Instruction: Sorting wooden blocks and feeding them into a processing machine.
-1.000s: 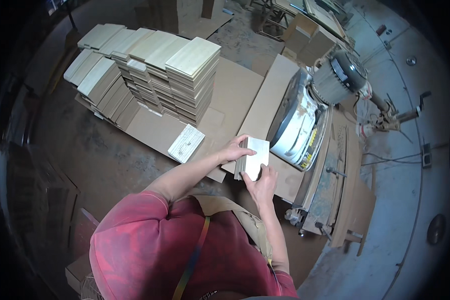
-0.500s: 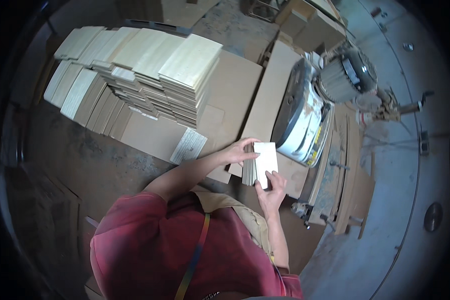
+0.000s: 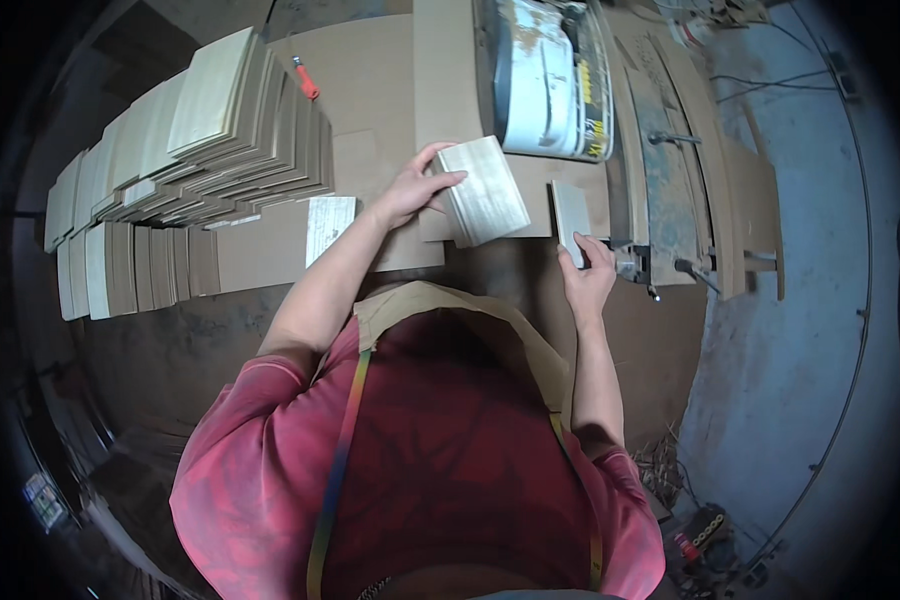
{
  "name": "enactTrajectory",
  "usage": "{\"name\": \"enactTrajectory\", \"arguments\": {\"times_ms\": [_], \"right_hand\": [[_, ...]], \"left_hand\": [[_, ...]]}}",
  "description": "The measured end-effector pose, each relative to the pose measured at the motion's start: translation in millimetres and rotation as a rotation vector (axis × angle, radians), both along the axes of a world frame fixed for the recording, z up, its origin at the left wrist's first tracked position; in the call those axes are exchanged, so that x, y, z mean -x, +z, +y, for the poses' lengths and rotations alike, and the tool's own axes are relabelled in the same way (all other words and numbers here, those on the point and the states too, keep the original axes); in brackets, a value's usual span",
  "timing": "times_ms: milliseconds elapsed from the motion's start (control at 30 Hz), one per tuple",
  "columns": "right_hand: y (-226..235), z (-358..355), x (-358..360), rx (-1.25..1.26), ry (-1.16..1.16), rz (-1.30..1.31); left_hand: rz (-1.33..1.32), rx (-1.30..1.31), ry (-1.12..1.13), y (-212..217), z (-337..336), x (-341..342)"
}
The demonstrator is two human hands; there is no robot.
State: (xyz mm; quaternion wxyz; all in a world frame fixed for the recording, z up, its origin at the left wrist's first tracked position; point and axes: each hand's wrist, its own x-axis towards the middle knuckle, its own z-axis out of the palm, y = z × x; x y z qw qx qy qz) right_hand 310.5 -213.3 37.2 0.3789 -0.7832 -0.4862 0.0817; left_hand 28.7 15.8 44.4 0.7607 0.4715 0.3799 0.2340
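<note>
Gripped by its far left edge, a small stack of thin wooden boards [image 3: 483,190] is in my left hand [image 3: 413,190], thumb on top and fingers wrapped behind. My right hand [image 3: 588,268] pinches the near end of a single wooden board [image 3: 571,212], apart from the stack and to its right. That board lies close to the near side of a white and black belt-type machine [image 3: 545,85]. On the worktop to the left of my left forearm lies a loose pale board [image 3: 328,222].
Tall stacks of pale wooden boards [image 3: 210,100] stand on the left of the brown worktop [image 3: 365,105]. A red-handled tool [image 3: 306,80] lies behind them. Clamps [image 3: 673,137] and a long bluish bench piece [image 3: 675,180] are on the right, before a pale wall [image 3: 800,250].
My right hand has taken one board off the stack and moved it right. The left hand has the rest of the stack, now turned. The whole view has shifted and rotated.
</note>
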Motion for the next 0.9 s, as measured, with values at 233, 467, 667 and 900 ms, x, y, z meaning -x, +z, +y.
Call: {"name": "enactTrajectory", "arguments": {"times_ms": [233,467,667,900], "right_hand": [[-47,30,-3,0.165,-0.066,-0.588],[-70,100,-15,0.080,-0.053,-0.511],[22,109,88,-0.024,0.531,-0.156],[-4,87,30,0.067,0.474,-0.134]], "left_hand": [[0.021,0.010,0.071,-8,1,18],[0.030,0.029,0.103,-19,3,14],[-0.186,-0.264,0.370,-140,1,19],[-0.054,-0.095,0.169,-52,-21,-56]]}}
